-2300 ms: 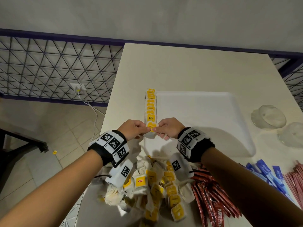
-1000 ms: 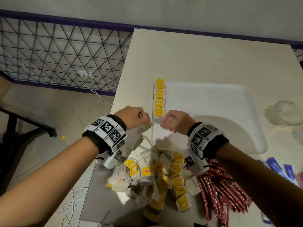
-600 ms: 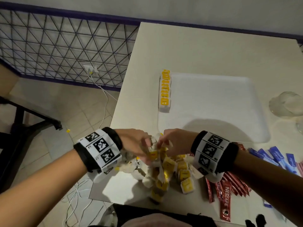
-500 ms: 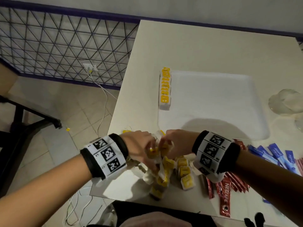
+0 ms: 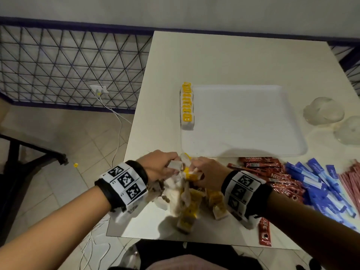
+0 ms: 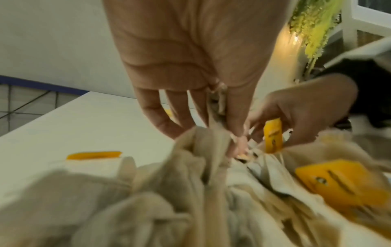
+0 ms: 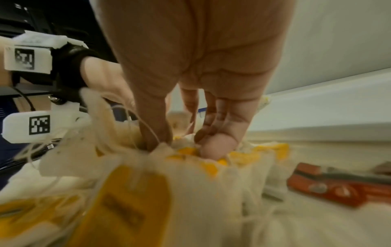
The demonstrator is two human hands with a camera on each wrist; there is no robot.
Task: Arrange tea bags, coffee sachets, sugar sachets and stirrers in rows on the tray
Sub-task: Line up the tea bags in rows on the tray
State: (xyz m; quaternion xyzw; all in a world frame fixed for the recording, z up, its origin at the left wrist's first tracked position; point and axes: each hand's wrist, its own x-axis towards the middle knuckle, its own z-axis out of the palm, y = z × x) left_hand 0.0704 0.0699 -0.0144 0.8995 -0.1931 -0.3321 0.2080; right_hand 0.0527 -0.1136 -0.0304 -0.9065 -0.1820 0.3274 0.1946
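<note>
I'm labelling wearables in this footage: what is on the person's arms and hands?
Both forearms are bare, with no sleeves, gloves or rings in view. Each wrist carries a black band wrapped by white blocks printed with black square-pattern markers; the right wrist's set matches. A thin black cable runs by the left wrist's unit.

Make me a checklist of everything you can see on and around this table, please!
Surface: white table.
Job's things: white tray with one row of tea bags along its left edge; tea bag pile near the table's front; red coffee sachets, blue sachets and pink stirrers right of it.
Clutter: two clear lids.
Grippers: left hand and right hand both pinch tea bags in the pile.
Cables: white cable from a wall socket.
Surroundings: wire mesh fence, tiled floor.
</note>
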